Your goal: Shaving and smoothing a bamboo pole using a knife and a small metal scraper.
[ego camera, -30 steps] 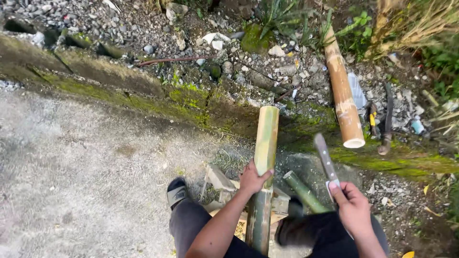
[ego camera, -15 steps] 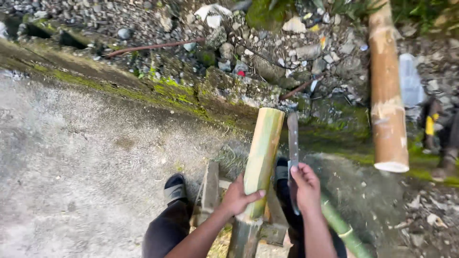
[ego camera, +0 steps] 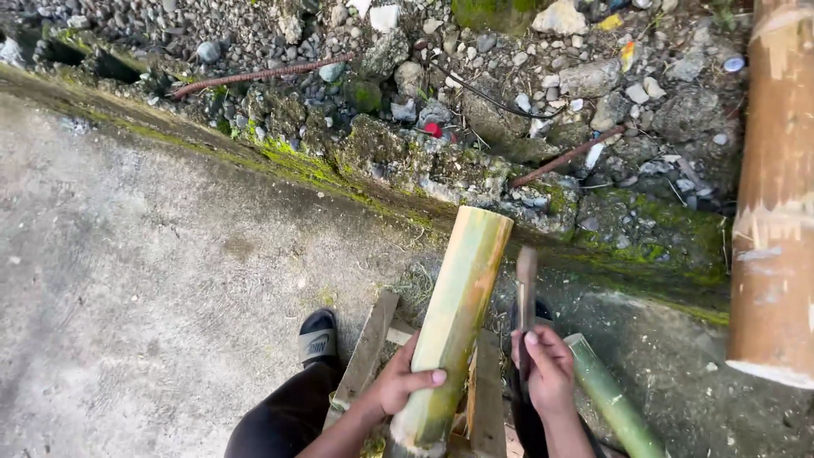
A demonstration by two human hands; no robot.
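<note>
**Bamboo braced in your left hand, blade raised in your right**

Your left hand (ego camera: 397,383) is wrapped around the lower part of a green-yellow bamboo section (ego camera: 454,322), thumb lying across its front. The bamboo leans up and away from you, its cut top pointing toward the mossy edge ahead, its base down between your legs at the bottom of the view. Your right hand (ego camera: 547,373) is closed in a fist around the handle of a knife (ego camera: 526,284); the blade stands nearly upright, just beside the bamboo on its right, edge-on to the camera, so you cannot tell whether it touches the culm.

Under the bamboo sits a rough wooden frame (ego camera: 487,399) of weathered slats. Your left foot in a black sandal (ego camera: 319,337) rests on the concrete ground (ego camera: 144,280) just left of the frame. A thinner green bamboo piece (ego camera: 610,403) lies on the ground to the right of your right hand, angled away.

Further right, a thick brown bamboo pole (ego camera: 776,212) runs down the edge of the view, its cut end hanging above the ground. Beyond the concrete runs a moss-covered curb (ego camera: 356,170), and past that a bed of grey stones and rubble (ego camera: 509,59) with a rusty rod (ego camera: 254,75) lying across it.
</note>
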